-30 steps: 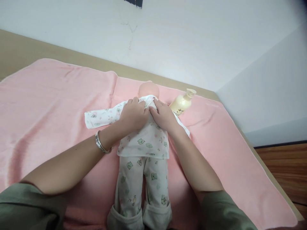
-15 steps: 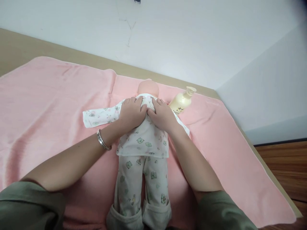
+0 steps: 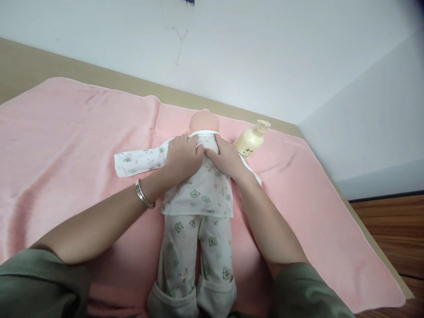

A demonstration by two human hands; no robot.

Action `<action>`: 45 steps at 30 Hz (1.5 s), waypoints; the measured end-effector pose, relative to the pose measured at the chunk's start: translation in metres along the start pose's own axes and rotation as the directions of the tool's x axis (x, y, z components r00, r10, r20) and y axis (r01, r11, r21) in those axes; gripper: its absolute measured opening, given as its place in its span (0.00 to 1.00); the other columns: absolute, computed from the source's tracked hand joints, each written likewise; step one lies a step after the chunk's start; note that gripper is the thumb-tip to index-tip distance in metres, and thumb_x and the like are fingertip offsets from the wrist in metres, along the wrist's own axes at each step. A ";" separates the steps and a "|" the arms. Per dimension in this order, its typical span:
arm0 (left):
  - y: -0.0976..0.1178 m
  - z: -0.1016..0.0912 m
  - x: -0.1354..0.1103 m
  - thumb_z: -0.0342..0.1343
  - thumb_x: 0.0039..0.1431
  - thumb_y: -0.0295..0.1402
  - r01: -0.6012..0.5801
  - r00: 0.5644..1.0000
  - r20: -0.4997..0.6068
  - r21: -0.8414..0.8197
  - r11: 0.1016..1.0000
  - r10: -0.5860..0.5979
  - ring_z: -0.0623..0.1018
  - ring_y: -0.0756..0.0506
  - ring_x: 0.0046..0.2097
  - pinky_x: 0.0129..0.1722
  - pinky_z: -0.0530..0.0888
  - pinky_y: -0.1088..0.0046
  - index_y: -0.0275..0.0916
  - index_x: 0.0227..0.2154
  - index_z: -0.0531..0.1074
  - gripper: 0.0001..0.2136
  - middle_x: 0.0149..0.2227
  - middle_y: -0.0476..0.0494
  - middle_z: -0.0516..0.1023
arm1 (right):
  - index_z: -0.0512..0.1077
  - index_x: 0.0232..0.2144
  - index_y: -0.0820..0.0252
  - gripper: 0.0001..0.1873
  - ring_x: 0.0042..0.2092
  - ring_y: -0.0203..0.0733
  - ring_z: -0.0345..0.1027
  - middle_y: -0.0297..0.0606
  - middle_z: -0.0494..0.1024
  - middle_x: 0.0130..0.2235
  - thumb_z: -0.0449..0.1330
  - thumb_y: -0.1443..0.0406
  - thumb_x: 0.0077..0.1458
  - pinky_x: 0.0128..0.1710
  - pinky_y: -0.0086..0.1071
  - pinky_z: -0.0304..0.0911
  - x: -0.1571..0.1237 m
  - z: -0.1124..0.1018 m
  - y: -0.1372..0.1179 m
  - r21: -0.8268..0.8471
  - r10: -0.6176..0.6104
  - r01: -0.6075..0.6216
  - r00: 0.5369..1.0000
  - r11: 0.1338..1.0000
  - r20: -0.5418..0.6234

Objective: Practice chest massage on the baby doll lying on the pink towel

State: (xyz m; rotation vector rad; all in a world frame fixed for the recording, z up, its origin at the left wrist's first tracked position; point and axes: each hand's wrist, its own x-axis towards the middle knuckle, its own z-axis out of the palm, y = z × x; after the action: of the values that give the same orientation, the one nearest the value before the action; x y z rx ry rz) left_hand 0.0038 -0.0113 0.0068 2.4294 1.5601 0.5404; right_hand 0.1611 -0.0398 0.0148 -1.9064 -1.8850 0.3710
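Note:
A baby doll [image 3: 198, 194] in a white top and trousers printed with small bears lies lengthwise on a pink towel [image 3: 66, 141], head [image 3: 204, 120] away from me. My left hand [image 3: 183, 155], with a silver bangle [image 3: 143, 197] on the wrist, lies on the doll's upper body at the left shoulder, fingers reaching the collar. My right hand [image 3: 223, 157] lies flat beside it on the right shoulder. The two thumbs meet in the middle. Neither hand holds anything. The doll's left sleeve [image 3: 139, 160] stretches out sideways; my right forearm hides the other sleeve.
A cream pump bottle [image 3: 251, 141] lies on the towel just right of the doll's head, close to my right hand. The towel covers a beige surface [image 3: 39, 66] against a white wall. Wooden floor [image 3: 394, 229] shows past the right edge.
Both hands have let go of the bunched collar and now lie flatter on the doll's shoulders. The collar looks smoother. The doll and bottle have stayed put.

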 end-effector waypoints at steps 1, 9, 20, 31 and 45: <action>-0.001 0.001 0.000 0.41 0.69 0.33 -0.002 1.000 -0.009 -0.003 1.000 0.002 0.75 0.31 0.52 0.53 0.69 0.54 0.33 0.49 0.75 0.19 0.45 0.29 0.77 | 0.68 0.51 0.57 0.23 0.58 0.64 0.70 0.52 0.78 0.57 0.53 0.50 0.61 0.57 0.59 0.66 0.000 0.000 0.001 0.014 -0.003 0.003 1.000 1.000 -0.005; -0.002 0.004 0.001 0.41 0.68 0.33 -0.012 0.999 -0.042 0.002 1.000 0.012 0.76 0.32 0.50 0.51 0.69 0.55 0.33 0.49 0.75 0.18 0.43 0.30 0.77 | 0.67 0.56 0.57 0.25 0.61 0.63 0.68 0.50 0.75 0.61 0.53 0.52 0.62 0.59 0.59 0.65 -0.001 0.000 0.000 -0.006 -0.027 0.027 1.000 1.000 -0.011; -0.003 0.000 0.004 0.42 0.67 0.34 0.019 1.000 0.006 -0.057 0.998 -0.019 0.76 0.33 0.49 0.53 0.70 0.55 0.35 0.53 0.73 0.19 0.43 0.32 0.76 | 0.68 0.61 0.62 0.28 0.60 0.61 0.68 0.52 0.76 0.57 0.49 0.55 0.65 0.61 0.54 0.64 -0.008 -0.003 -0.010 -0.125 -0.070 0.073 0.997 0.989 0.033; -0.012 -0.008 0.015 0.42 0.67 0.39 0.105 0.992 0.083 -0.141 0.984 -0.094 0.77 0.34 0.48 0.48 0.72 0.56 0.41 0.43 0.71 0.14 0.42 0.35 0.77 | 0.65 0.65 0.55 0.26 0.73 0.59 0.55 0.47 0.65 0.70 0.48 0.60 0.67 0.68 0.60 0.59 -0.043 -0.030 -0.040 -0.087 -0.223 0.210 0.959 0.974 -0.175; -0.015 0.001 0.012 0.41 0.68 0.38 0.026 0.999 0.041 -0.077 0.997 -0.023 0.77 0.33 0.47 0.47 0.72 0.55 0.40 0.49 0.72 0.17 0.43 0.33 0.77 | 0.65 0.66 0.59 0.27 0.75 0.57 0.51 0.50 0.58 0.74 0.49 0.62 0.67 0.71 0.59 0.56 -0.039 -0.010 -0.040 -0.107 -0.228 0.214 0.964 0.971 -0.138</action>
State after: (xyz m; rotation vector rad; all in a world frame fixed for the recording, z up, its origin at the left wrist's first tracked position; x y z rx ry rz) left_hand -0.0038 0.0055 0.0032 2.3463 1.5216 0.5343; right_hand 0.1287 -0.0804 0.0383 -1.7026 -2.0164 0.0713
